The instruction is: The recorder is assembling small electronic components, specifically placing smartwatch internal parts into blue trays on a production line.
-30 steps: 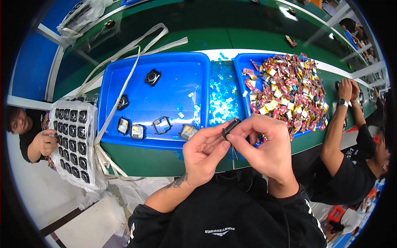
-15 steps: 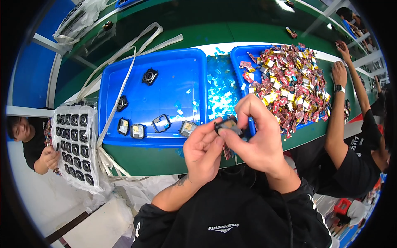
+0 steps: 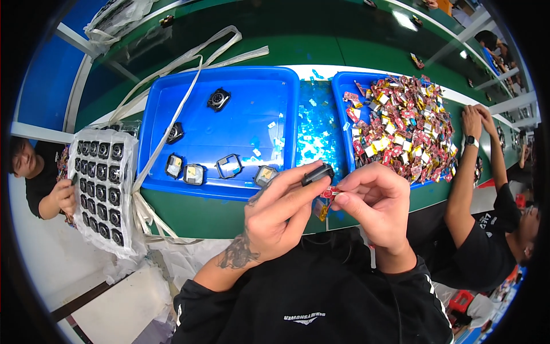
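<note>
Above the near edge of the bench (image 3: pixel 217 218), in front of the gap between the two blue trays, the person's hands have just divided their work. A second ago both were on the dark case (image 3: pixel 318 174); now the left grip (image 3: pixel 275 215) alone is clamped on it, at the fingertips, and the right grip (image 3: pixel 378 200) has come off it and moved lower. There the right thumb and fingers are pinched together on a small red strip (image 3: pixel 330 192), just below the case, with a yellow piece (image 3: pixel 321 210) hanging beside it. Half a second ago the strip showed only as a reddish bit hanging under the hands, so the change suggests that the work has passed from handling the case to drawing out its insides. Whether the strip is joined to the case or already free cannot be told. Around them little seems altered: the left tray (image 3: pixel 246 126) holds the same six scattered pieces, and the right tray (image 3: pixel 342 109) bears its heap (image 3: pixel 401 126) of red, white and yellow scraps. Judging by that, this case is partway through, with neither of its parts set down yet.
</note>
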Demonstrator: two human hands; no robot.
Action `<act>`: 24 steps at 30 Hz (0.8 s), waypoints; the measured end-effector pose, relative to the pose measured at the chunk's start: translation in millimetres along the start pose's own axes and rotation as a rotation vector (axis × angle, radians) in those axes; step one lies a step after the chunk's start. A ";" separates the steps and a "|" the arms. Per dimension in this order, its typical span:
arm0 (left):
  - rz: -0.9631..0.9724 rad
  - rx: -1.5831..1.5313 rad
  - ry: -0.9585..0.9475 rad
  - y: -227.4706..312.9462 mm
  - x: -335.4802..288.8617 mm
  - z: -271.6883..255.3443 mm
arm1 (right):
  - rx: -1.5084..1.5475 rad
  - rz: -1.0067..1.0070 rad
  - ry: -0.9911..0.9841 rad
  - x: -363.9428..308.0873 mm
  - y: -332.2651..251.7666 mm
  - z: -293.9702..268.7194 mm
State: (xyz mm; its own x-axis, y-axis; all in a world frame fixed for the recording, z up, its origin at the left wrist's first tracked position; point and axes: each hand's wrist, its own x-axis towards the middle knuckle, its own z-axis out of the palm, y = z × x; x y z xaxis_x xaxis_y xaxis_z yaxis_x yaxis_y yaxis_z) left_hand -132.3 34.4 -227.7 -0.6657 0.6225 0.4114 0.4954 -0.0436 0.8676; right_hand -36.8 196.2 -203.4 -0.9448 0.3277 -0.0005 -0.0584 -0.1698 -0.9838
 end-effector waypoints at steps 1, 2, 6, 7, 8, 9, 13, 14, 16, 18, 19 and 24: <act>0.001 -0.002 0.005 0.9 1.2 -0.4 | -0.004 0.000 -0.003 0.1 0.0 -0.5; 0.062 0.075 -0.010 0.8 2.5 -1.3 | 0.043 0.010 -0.022 -0.1 0.3 -1.1; 0.167 0.221 -0.032 -1.5 4.4 -9.5 | 0.116 0.146 -0.108 2.2 -4.5 -4.1; 0.191 0.252 -0.031 -2.6 3.7 -10.4 | 0.115 0.149 -0.108 3.6 -4.6 -6.8; 0.191 0.226 -0.016 -6.5 1.6 -9.0 | 0.082 0.185 -0.164 5.3 -4.7 -9.8; 0.190 0.221 -0.017 -7.5 1.1 -8.6 | 0.048 0.219 -0.217 6.7 -5.7 -12.6; 0.095 0.193 -0.031 -7.5 -5.1 -10.7 | -0.170 0.131 -0.230 10.8 -3.0 -14.9; 0.020 0.124 -0.045 -6.3 -6.4 -10.3 | -0.202 0.149 -0.202 9.9 -1.1 -17.6; -0.079 0.012 -0.049 -7.2 -9.0 -6.2 | -0.198 0.195 -0.164 6.2 4.7 -18.7; -0.168 -0.041 -0.034 -5.9 -12.3 0.3 | -0.186 0.193 -0.111 0.3 7.1 -15.3; -0.256 -0.095 -0.020 -4.9 -13.6 2.1 | -0.175 0.189 -0.056 -2.5 7.9 -13.1; -0.381 -0.256 -0.008 -9.5 -16.1 4.7 | -0.183 0.139 0.021 -9.4 9.6 -2.6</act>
State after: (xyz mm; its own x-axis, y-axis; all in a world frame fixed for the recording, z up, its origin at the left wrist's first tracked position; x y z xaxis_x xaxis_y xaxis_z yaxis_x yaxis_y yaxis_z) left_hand -123.7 28.5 -243.9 -0.7689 0.6375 0.0486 0.0621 -0.0012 0.9981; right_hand -27.6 194.0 -213.3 -0.9326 0.3326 -0.1404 0.1335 -0.0436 -0.9901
